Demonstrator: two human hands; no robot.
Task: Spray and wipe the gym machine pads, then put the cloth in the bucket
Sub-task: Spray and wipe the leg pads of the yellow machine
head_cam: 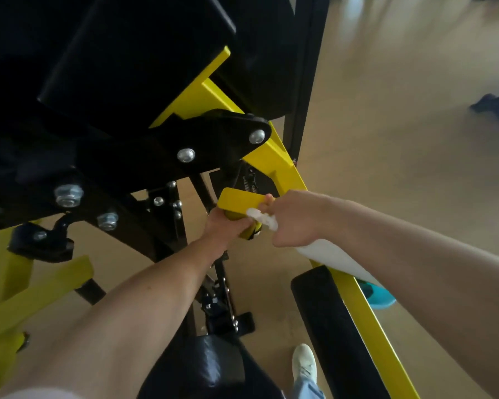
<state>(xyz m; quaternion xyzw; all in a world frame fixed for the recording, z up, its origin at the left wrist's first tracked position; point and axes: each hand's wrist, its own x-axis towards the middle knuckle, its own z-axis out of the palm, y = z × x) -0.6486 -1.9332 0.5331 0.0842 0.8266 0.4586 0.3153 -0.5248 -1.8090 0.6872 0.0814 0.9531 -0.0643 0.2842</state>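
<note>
Person wears white sneaker [304, 362] w/ lt-blue jeans [307, 389].

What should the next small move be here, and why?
Probably squeeze the spray bottle: the right hand grips it, nozzle right at the yellow lever, while the left hand grips a yellow thing just beneath.

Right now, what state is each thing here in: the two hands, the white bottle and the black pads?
Left hand: curled round a yellow item under the yellow plate; cloth or handle, cannot tell.
Spray bottle: tilted, nozzle toward the yellow item, no spray visible.
Right hand: gripping that bottle near its nozzle.
Roller pad: untouched, lying beside the yellow frame.
Seat pad: untouched.
</note>
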